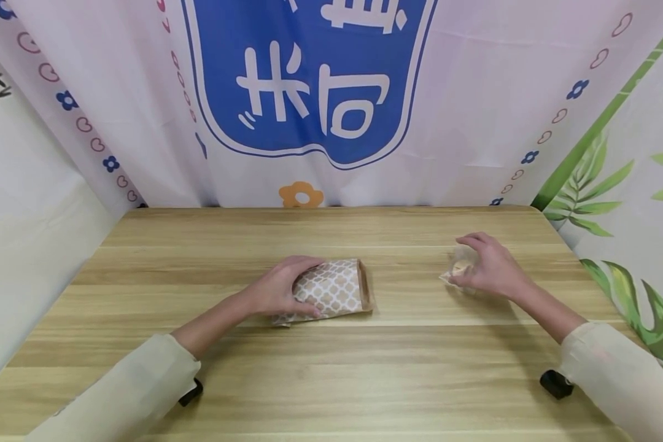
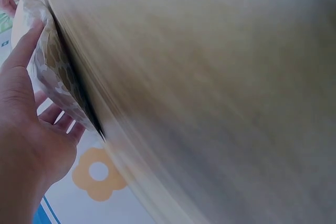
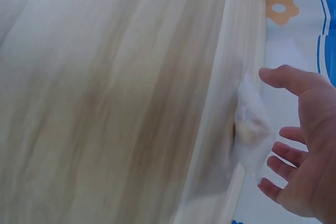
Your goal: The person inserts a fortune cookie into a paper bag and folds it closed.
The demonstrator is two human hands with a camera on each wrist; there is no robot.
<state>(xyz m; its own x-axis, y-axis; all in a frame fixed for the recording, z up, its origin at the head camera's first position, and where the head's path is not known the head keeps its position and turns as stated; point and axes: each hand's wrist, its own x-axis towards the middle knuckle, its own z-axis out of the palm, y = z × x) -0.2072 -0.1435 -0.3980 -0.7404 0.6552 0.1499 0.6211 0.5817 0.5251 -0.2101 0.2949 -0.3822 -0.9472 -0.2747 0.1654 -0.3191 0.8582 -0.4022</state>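
Note:
A brown paper bag (image 1: 336, 287) with a white lattice print lies on its side on the wooden table, its mouth facing right. My left hand (image 1: 282, 287) grips its closed end, thumb along the near edge and fingers over the far edge. In the left wrist view the bag (image 2: 58, 72) sits between thumb and spread fingers. Further right, a small clear plastic packet (image 1: 460, 268) with a pale piece inside lies on the table. Over it, my right hand (image 1: 494, 267) is spread, thumb and fingers apart; the right wrist view shows them around the packet (image 3: 252, 129) without closing on it.
The wooden table (image 1: 331, 374) ends at a printed curtain (image 1: 453, 141) along the back. A leaf-patterned cloth (image 1: 646, 258) hangs at the right side, and a white cloth (image 1: 27, 215) at the left. Both forearms reach in from the near side.

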